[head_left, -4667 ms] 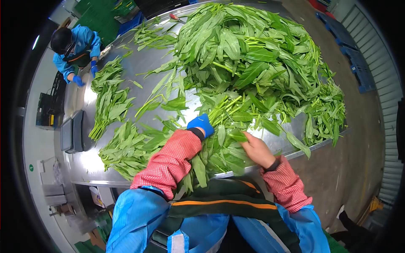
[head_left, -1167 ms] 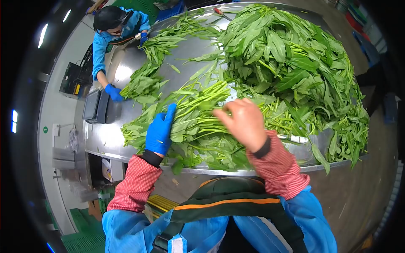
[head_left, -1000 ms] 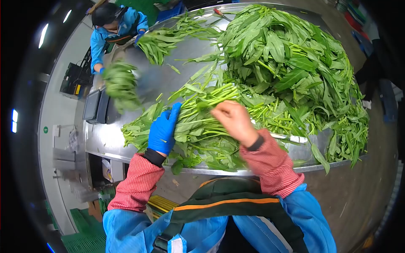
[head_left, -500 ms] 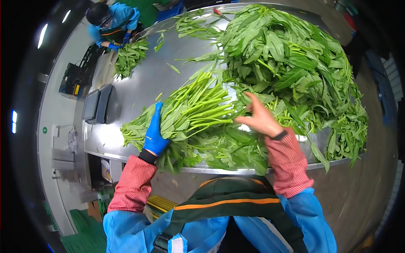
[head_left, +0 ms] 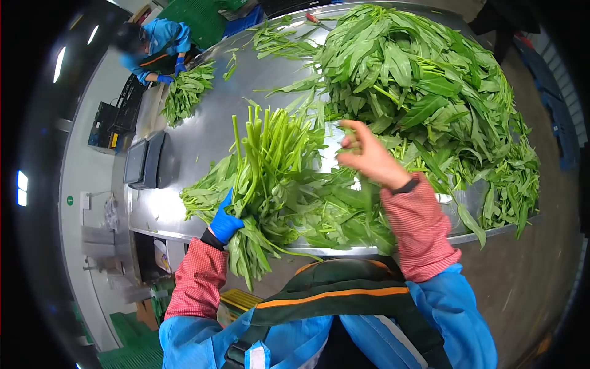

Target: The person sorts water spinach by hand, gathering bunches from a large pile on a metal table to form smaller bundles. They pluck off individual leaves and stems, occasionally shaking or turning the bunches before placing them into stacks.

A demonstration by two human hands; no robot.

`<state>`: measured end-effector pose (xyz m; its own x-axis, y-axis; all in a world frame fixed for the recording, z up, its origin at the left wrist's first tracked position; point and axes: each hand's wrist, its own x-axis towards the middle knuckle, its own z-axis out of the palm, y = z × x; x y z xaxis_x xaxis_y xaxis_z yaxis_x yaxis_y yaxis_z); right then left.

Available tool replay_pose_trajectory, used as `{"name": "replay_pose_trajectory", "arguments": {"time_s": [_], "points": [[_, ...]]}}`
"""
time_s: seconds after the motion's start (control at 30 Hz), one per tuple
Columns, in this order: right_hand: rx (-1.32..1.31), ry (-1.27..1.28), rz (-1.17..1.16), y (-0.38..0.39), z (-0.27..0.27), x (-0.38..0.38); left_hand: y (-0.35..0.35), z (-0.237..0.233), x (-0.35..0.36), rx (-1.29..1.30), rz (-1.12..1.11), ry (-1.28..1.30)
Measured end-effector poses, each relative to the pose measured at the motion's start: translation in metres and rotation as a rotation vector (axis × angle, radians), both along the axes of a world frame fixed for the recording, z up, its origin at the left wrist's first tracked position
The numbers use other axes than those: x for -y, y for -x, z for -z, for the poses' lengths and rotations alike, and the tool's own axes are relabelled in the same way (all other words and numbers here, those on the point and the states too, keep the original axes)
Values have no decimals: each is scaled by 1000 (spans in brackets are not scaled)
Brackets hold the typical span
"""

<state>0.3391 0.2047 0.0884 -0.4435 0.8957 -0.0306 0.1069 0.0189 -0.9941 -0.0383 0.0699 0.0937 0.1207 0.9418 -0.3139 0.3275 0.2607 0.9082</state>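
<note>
My left hand [head_left: 225, 222], in a blue glove, is wrapped round a bunch of water spinach [head_left: 264, 150]. The cut stems point up and away from me, while the leaves hang down past the table's near edge. To the right of the stems is my bare right hand [head_left: 367, 155], raised over the table and holding nothing. Its thumb and forefinger are apart and the other fingers are partly curled. Loose water spinach [head_left: 344, 212] lies below it along the near edge. A large heap of water spinach [head_left: 418, 80] rises behind and to the right.
The metal table [head_left: 230, 117] carries a grey scale-like device [head_left: 144, 160] at its left. A red-handled tool [head_left: 313, 19] lies at the far edge. Across the far left corner, a co-worker [head_left: 161, 46] in blue gloves handles another leafy bunch [head_left: 187, 92].
The bunch in my left hand has swung from pointing right to standing stems up, its leaves now hanging toward me. My right hand has moved slightly up and left, its fingers curling more.
</note>
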Motion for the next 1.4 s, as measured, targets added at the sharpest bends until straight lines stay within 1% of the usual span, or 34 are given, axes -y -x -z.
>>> {"name": "replay_pose_trajectory", "arguments": {"time_s": [0.03,0.07,0.1,0.13,0.2,0.23,0.3,0.33,0.37,0.4,0.43,0.47,0.5,0.57,0.63,0.7,0.77,0.83,0.9,0.93,1.03,1.1,1.17,1.27,1.3,1.33,1.37,1.4], "points": [[97,-73,-19,15,-12,5,-1,0,-1,-1,22,21],[-8,21,-130,31,-10,7,-4,1,-2,-86,83,-47],[-18,46,-160,49,-8,12,-8,0,-5,-67,99,-20],[-52,-162,-220,62,-13,19,-11,-2,-6,-47,111,7],[-77,21,-379,61,-32,30,-13,-6,-5,-6,105,39],[-128,-44,-321,67,-23,31,-14,-7,-5,14,101,55],[12,-53,-325,47,-18,18,-6,-7,3,21,74,44],[-17,-82,-238,34,-5,7,1,-5,6,29,67,52],[-119,116,-217,10,-21,-1,8,-2,9,40,59,60],[-260,185,-45,-11,-44,1,13,3,13,51,49,69],[-625,199,-1,-28,-39,-6,16,8,18,104,34,86],[-793,274,116,-48,-38,-11,19,13,22,155,18,102],[-1036,289,136,-59,-29,-18,20,14,23,204,7,114],[-984,260,42,-69,-32,-15,15,7,21,172,28,119],[-140,154,-203,-45,-25,-7,17,5,19,168,36,173],[822,-436,-237,-25,1,12,14,-8,19,244,1,231],[351,-215,-127,-3,-7,9,9,-19,20,322,-34,289],[87,-156,-100,28,-25,19,8,-17,22,354,-98,382],[97,-357,-157,56,-27,25,5,-14,22,370,-89,393],[31,-394,-191,69,-20,24,3,-13,22,373,-77,389],[-388,110,-116,37,-17,2,3,-14,28,382,-65,377],[-850,270,-16,-19,-4,-22,7,-15,34,388,-65,370],[-1222,243,-24,-56,4,-34,9,-16,40,392,-68,367],[-669,328,120,-34,6,-25,7,-16,41,399,-62,359],[-310,249,107,-15,4,-14,5,-15,39,399,-53,353],[-155,182,-36,-3,-5,-9,3,-14,37,398,-44,345],[-188,7,-75,14,4,-5,-1,-12,35,398,-34,333],[-202,156,-186,25,-8,4,-5,-10,33,397,-24,312]]}}
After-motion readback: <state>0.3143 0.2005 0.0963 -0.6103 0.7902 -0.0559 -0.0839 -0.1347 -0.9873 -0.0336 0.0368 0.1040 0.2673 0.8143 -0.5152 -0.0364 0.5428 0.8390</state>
